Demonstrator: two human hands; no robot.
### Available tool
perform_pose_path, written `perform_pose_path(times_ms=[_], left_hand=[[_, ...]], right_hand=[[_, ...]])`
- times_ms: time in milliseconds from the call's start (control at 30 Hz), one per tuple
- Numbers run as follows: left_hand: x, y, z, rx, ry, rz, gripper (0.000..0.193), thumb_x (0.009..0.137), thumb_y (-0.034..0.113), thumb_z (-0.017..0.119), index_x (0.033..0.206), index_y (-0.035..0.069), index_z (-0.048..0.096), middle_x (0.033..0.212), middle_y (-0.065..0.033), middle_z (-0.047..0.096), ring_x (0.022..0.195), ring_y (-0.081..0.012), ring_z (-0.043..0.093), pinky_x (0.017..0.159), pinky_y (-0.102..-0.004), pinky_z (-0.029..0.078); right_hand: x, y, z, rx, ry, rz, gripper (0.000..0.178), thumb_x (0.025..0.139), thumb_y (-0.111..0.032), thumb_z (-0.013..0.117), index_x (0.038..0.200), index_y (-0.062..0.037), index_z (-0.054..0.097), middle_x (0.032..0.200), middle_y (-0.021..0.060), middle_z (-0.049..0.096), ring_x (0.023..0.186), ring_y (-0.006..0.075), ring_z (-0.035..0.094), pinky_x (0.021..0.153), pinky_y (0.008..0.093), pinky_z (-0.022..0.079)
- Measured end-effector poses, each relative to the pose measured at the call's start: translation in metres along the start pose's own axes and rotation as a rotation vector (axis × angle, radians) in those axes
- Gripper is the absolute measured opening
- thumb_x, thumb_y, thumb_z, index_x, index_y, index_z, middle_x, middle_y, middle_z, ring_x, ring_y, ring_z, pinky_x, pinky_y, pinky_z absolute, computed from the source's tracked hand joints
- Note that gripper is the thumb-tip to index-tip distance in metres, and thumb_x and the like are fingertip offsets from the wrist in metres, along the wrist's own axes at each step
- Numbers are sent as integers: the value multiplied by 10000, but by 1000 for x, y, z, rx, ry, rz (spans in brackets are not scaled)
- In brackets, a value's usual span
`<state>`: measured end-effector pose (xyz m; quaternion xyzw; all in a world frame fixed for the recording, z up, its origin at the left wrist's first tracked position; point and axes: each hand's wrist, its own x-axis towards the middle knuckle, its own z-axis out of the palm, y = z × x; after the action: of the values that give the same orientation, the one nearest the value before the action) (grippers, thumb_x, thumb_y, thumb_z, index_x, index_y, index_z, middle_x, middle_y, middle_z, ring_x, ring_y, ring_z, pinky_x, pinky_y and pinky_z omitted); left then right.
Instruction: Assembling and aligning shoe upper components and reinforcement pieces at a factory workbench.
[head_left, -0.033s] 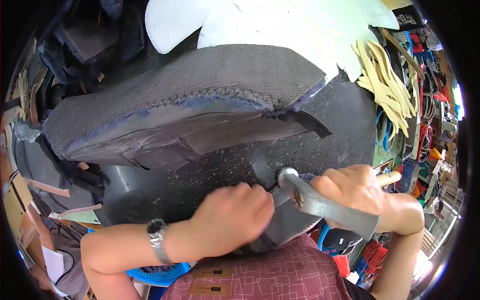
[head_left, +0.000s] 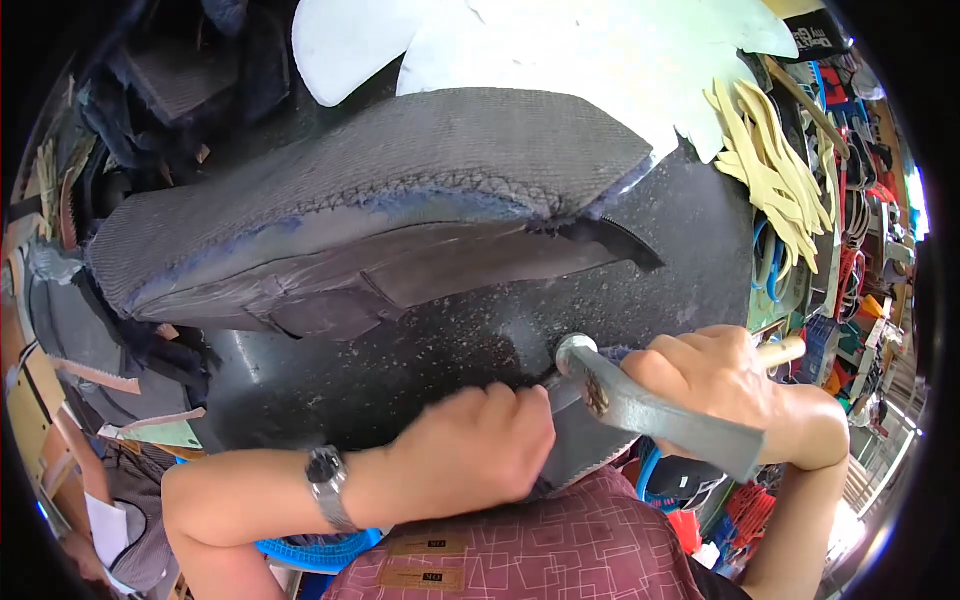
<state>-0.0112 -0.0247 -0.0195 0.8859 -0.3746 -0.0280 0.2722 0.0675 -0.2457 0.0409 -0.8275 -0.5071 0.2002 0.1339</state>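
My right hand is wrapped round the pale wooden handle of a hammer. Its round steel face points up and left, and the flat peen slants down to the right. Beside it, my left hand is closed in a fist low over the black work surface; what its fingers hold is hidden. A dark grey piece with a zigzag-cut edge lies between and beneath the hands. Farther off rests a large dark grey ribbed piece with a fuzzy bluish edge and a smooth folded underside.
White sheets lie at the far side. Cream-coloured cut strips are heaped at the right edge, near racks of tools and coloured items. Dark fuzzy scraps crowd the far left. A blue basket stands below my left forearm.
My left hand has shifted slightly right and toward me. The hammer has barely moved in my right hand. The large ribbed piece stays put.
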Motion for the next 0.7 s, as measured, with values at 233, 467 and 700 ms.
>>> perform_pose_path(times_ms=[233,467,700], left_hand=[[-3,-21,-18,-398,-189,-65,204,706,87,598,825,-65,664,727,-97,555,683,-208,549,555,-268,437],[-18,-18,-29,-230,-255,79,369,622,177,599,859,-102,653,846,-154,599,749,-251,585,603,-279,500],[-38,-9,-4,180,39,311,323,669,201,557,746,-94,661,840,-209,624,753,-286,581,616,-315,477]], right_hand=[[2,-12,9,35,-69,19,231,671,-171,609,807,-63,457,621,17,431,466,165,527,389,306,411],[5,-26,12,-70,-85,-63,214,655,-170,597,784,-58,466,627,8,418,468,140,501,405,292,412],[17,-32,11,-65,-99,-102,235,638,-196,596,805,-66,494,629,4,424,491,136,528,414,285,417]])
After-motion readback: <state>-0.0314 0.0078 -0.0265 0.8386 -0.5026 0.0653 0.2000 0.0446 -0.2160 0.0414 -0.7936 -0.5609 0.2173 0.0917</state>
